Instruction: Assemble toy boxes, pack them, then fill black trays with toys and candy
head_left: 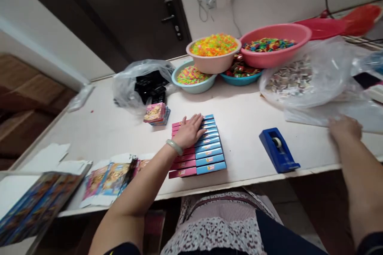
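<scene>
My left hand (190, 130) lies flat, fingers stretched out, on a row of several small pink-and-blue boxes (203, 154) lined up on the white table (242, 119). A pale green bangle circles that wrist. My right hand (344, 126) rests at the right on the edge of a clear plastic sheet (323, 112); its fingers are blurred and mostly hidden. A blue tape dispenser (279, 150) sits between the two hands near the table's front edge. A small stack of pink boxes (156, 114) stands just beyond my left hand.
At the back stand basins of bright candy: a pink one (213, 53), a larger pink one (273, 44), a light blue one (193, 77) and a teal one (241, 75). A black-filled bag (143, 83) and a clear bag of wrapped sweets (299, 76) flank them. Flat printed cartons (107, 178) lie at left.
</scene>
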